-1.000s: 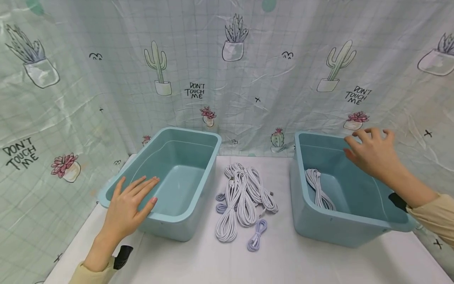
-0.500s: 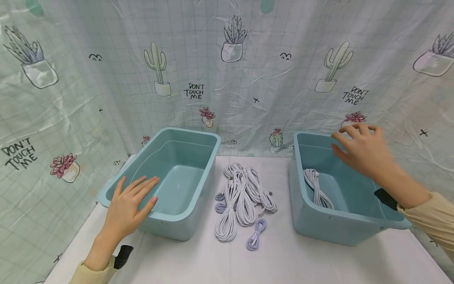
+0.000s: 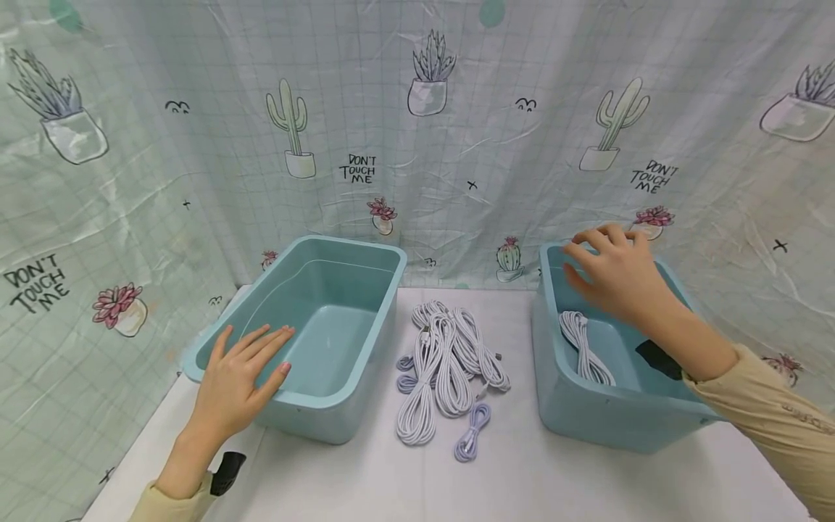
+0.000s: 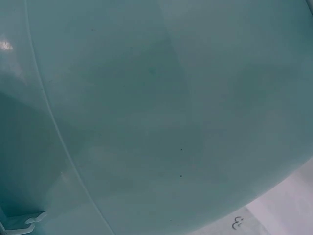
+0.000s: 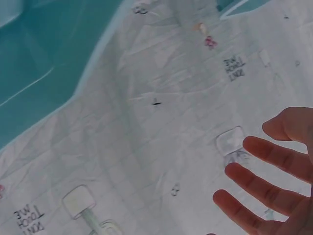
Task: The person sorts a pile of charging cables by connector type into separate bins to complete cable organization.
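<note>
My left hand (image 3: 233, 377) rests over the near left rim of the left blue-green bin (image 3: 375, 355), fingers spread and holding nothing. That bin's floor shows no contents. Above the right bin (image 3: 607, 417) hovers my right hand (image 3: 616, 272), its fingers loosely bent and holding nothing. The right wrist view shows the same right hand (image 5: 274, 181) with its fingers apart. Inside the right bin lies one white coiled cable (image 3: 585, 348). Between the bins sits a pile of white coiled cables (image 3: 443, 362), and a small lilac coiled cable (image 3: 472, 433) lies just in front of it.
Both bins stand on a white-covered table (image 3: 457, 493). Behind and beside them hangs a curtain (image 3: 430, 159) printed with cacti. Two small bluish-purple coils (image 3: 406, 382) lie at the pile's left edge. A black wrist strap (image 3: 227, 473) shows on my left wrist.
My right hand has moved left across the top of the right bin, toward the pile. My left hand and the cables have stayed in place.
</note>
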`<state>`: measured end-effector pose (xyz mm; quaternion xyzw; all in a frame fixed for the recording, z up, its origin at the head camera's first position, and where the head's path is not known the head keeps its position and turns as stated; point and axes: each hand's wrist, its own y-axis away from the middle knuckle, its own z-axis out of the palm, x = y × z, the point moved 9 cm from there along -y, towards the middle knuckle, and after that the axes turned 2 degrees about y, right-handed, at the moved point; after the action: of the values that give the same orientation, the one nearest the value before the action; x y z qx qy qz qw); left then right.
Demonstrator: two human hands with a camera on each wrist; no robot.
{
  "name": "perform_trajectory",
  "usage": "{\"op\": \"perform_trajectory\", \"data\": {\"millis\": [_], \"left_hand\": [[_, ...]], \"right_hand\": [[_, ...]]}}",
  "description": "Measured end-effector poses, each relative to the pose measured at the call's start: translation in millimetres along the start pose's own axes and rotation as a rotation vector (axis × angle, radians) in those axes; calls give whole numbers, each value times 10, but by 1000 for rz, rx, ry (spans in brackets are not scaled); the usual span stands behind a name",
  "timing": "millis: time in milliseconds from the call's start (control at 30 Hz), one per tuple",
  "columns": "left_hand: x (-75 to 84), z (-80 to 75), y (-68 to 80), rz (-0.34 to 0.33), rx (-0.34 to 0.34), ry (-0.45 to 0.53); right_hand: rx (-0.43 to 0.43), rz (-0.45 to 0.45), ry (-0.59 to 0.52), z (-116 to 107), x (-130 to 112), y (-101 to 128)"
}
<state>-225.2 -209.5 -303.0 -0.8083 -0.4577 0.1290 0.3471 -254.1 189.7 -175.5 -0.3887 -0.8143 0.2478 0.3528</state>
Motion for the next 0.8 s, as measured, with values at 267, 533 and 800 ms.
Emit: {"op": "perform_trajectory", "data": {"millis": [267,533,800], "left_hand": [[7,-10,-4,-2,3,0],[0,-14,-14,-3,11,1],[-2,7,-8,-10,10,14]], "right_hand": [[-80,108,-64,47,-166,-172],[-132,162,-146,46,-435,-135],[-152,200,-233,120,-693,-63]]}}
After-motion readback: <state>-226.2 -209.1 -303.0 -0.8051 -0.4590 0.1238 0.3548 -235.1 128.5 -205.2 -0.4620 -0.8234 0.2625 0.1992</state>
